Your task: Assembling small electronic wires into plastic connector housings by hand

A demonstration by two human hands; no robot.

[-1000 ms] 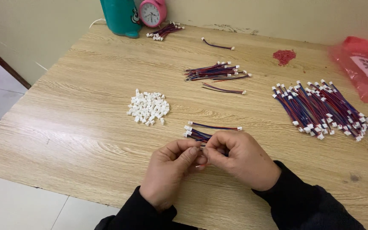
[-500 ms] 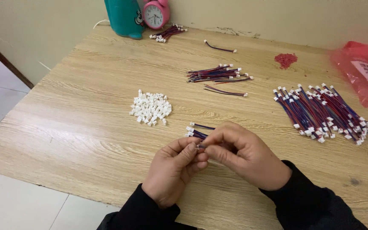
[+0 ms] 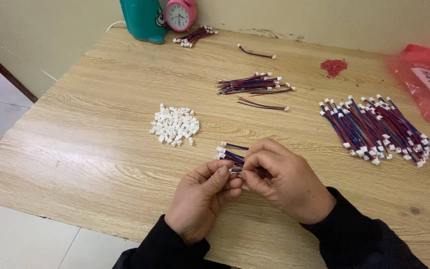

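Pinching one wire bundle (image 3: 231, 156), both hands' fingers (image 3: 225, 175) close beside white connectors (image 3: 174, 126).

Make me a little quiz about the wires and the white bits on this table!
1. True or false: the heap of white connectors touches the left hand.
2. Which lies nearest the red bag? A) pink clock B) big wire bundle C) teal container
3. What do both hands pinch between them?

Key:
1. False, bare table lies between them.
2. B
3. A small wire piece, right hand meeting the left.
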